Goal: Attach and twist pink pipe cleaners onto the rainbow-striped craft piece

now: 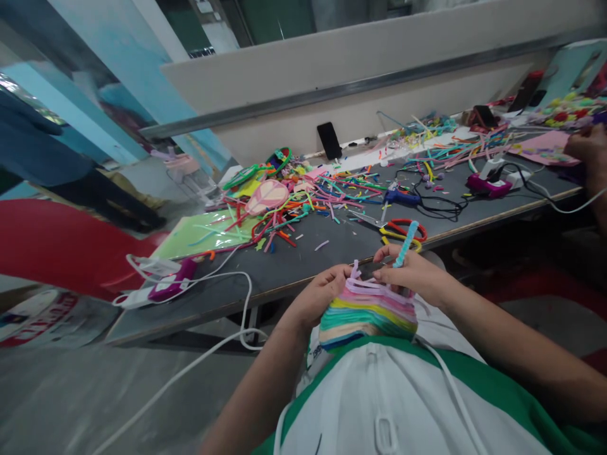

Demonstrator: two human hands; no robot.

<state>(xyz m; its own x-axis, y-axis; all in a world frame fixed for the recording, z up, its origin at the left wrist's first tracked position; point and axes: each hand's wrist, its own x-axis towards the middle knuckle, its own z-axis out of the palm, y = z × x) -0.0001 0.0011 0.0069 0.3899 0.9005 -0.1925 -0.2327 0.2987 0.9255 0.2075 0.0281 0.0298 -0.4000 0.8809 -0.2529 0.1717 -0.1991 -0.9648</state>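
Note:
A rainbow-striped piece [367, 319] built up of fuzzy pipe cleaners rests in my lap, with pink and yellow bands above teal, cream and blue ones. My left hand [325, 292] pinches its upper left edge, where a lavender pipe cleaner [355, 272] sticks up. At the upper right is my right hand [412, 273], its fingers curled at the top edge; part of what they grip is hidden. A turquoise fuzzy stick [406, 243] rises by the right hand. Scissors [391, 226] with red and yellow handles lie at the table edge just beyond it.
Loose pipe cleaners [327, 189] and offcuts are strewn over the dark table [284, 278]. A blue glue gun [402, 196], a phone [329, 140] and purple power strips [173, 281] are there too. A white cord [249, 309] hangs off the edge. Another person's hand [588, 146] is at the right.

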